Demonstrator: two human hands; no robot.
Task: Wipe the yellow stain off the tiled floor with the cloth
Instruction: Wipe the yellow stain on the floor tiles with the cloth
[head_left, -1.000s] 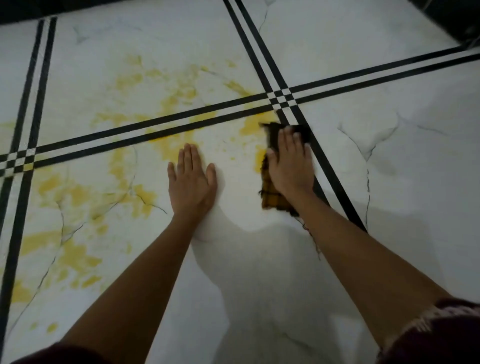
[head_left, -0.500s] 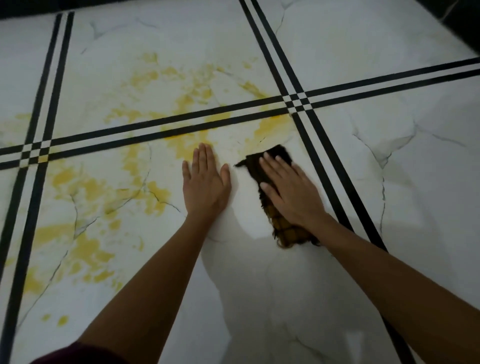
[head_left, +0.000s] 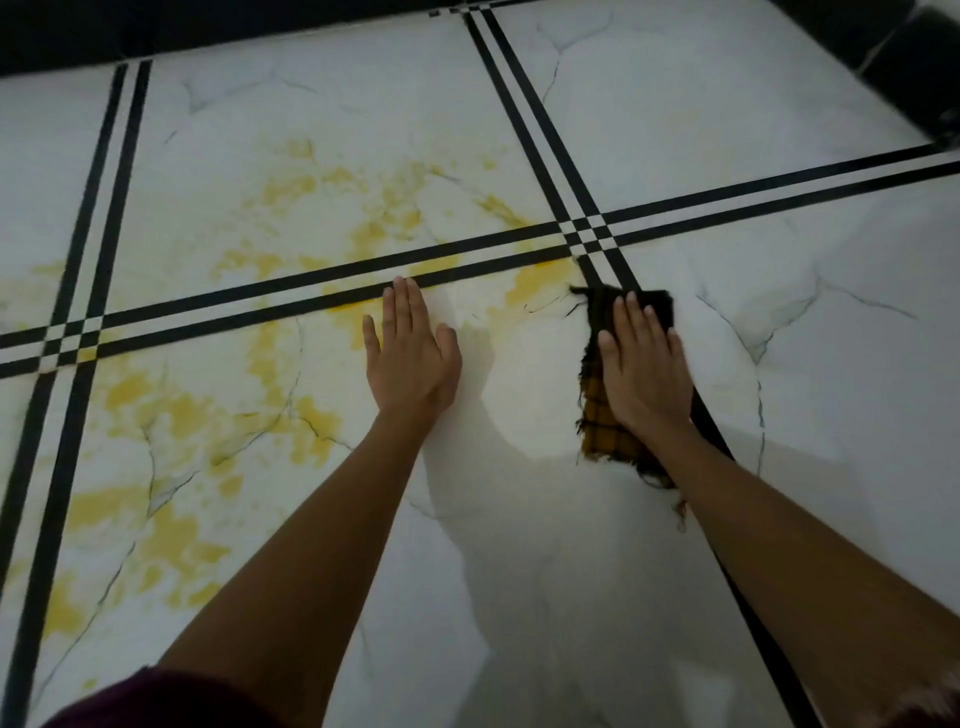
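A yellow stain (head_left: 171, 415) spreads in patches over the white marbled floor tiles, from the lower left up across the black double stripe (head_left: 322, 291) to the middle. One patch (head_left: 540, 280) lies just left of the cloth. The dark checked cloth (head_left: 608, 441), yellowish at its near end, lies flat on the floor over a diagonal stripe. My right hand (head_left: 644, 369) presses flat on top of it, fingers together. My left hand (head_left: 410, 353) rests flat on the bare tile to the left, fingertips touching the stripe.
Black double stripes cross at a junction (head_left: 589, 236) just beyond the cloth. A dark edge (head_left: 208, 31) runs along the far side of the floor, and a dark object (head_left: 914, 67) sits at the top right corner.
My right hand has slid the cloth to the right and away from me, from beside my left hand onto the diagonal stripe. My left hand stays planted.
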